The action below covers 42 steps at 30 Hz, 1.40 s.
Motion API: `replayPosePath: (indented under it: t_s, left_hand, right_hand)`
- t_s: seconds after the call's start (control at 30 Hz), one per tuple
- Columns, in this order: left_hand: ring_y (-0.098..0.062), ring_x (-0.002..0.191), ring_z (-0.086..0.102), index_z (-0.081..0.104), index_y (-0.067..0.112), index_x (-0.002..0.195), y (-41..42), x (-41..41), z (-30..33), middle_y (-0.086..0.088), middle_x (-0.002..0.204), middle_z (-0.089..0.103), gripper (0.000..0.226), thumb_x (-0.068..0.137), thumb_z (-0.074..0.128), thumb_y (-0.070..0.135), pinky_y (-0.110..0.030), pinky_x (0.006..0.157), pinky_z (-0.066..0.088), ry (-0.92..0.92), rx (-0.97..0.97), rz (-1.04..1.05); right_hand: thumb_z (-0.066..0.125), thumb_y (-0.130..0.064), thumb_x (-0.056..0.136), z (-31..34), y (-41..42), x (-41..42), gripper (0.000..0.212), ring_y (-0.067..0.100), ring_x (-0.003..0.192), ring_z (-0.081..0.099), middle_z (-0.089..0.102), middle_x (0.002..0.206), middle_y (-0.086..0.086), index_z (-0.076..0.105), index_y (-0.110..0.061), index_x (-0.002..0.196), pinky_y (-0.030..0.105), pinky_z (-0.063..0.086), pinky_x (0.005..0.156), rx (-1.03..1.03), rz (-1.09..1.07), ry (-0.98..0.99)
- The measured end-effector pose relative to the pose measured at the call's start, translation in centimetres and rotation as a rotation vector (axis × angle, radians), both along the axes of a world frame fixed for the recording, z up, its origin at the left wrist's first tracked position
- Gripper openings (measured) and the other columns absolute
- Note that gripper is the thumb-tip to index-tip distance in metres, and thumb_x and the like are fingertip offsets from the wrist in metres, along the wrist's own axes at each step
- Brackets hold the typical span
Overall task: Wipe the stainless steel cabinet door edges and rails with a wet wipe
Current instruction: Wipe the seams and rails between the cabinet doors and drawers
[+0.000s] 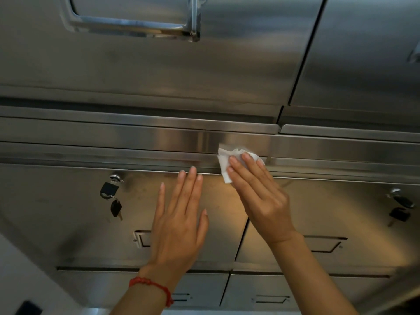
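A white wet wipe (pixel 226 163) lies crumpled against the horizontal steel rail (pixel 136 153) that runs across the cabinet front. My right hand (pixel 259 196) presses the wipe onto the rail with straight fingers laid over it. My left hand (pixel 179 219) rests flat, fingers spread, on the lower left cabinet door (pixel 68 223), its fingertips reaching the door's top edge just left of the wipe. A red string bracelet sits on my left wrist.
An upper door with a chrome handle (pixel 141 26) hangs above the rail. A lock with dangling keys (pixel 112 196) sits at the lower left door's top left, another lock with keys (pixel 400 205) on the right door. Recessed pulls and drawers lie below.
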<state>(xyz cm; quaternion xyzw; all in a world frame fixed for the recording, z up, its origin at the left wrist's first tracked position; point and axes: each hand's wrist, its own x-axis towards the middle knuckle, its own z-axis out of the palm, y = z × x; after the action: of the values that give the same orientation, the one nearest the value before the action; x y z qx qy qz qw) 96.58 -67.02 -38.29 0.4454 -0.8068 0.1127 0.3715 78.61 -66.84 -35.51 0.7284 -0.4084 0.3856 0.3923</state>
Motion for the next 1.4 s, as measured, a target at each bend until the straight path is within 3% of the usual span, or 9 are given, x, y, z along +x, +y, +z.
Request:
replayPosePath:
  t_s: [0.67, 0.83, 1.4]
  left_hand:
    - [-0.021, 0.137, 0.025, 0.040, 0.002, 0.136, 0.0, -0.2, 0.5, -0.011, 0.146, 0.035, 0.051, 0.089, 0.036, 0.022, -0.049, 0.111, 0.018, 0.009, 0.000, 0.003]
    - [-0.020, 0.137, 0.024, 0.040, 0.002, 0.137, 0.1, -0.1, 0.6, -0.011, 0.146, 0.035, 0.052, 0.089, 0.035, 0.022, -0.049, 0.110, 0.017, -0.002, 0.010, 0.007]
    - [-0.021, 0.138, 0.020, 0.036, 0.002, 0.139, 0.6, 0.0, 1.0, -0.012, 0.148, 0.029, 0.056, 0.089, 0.034, 0.027, -0.051, 0.110, 0.018, -0.052, 0.055, 0.013]
  right_hand:
    - [0.066, 0.001, 0.087, -0.6, 0.3, -0.2, 0.032, 0.027, 0.126, 0.049, 0.056, 0.130, 0.013, 0.062, 0.000, 0.119, 0.040, 0.039, 0.107, -0.027, -0.032, -0.050]
    - [0.065, 0.002, 0.087, -0.5, 0.2, -0.2, 0.034, 0.026, 0.127, 0.048, 0.054, 0.132, 0.013, 0.061, 0.000, 0.120, 0.040, 0.039, 0.107, -0.011, -0.033, -0.001]
    - [0.065, 0.001, 0.087, -0.4, 2.5, 0.3, 0.026, 0.030, 0.122, 0.052, 0.059, 0.125, 0.017, 0.064, 0.003, 0.113, 0.042, 0.044, 0.102, 0.018, -0.078, -0.101]
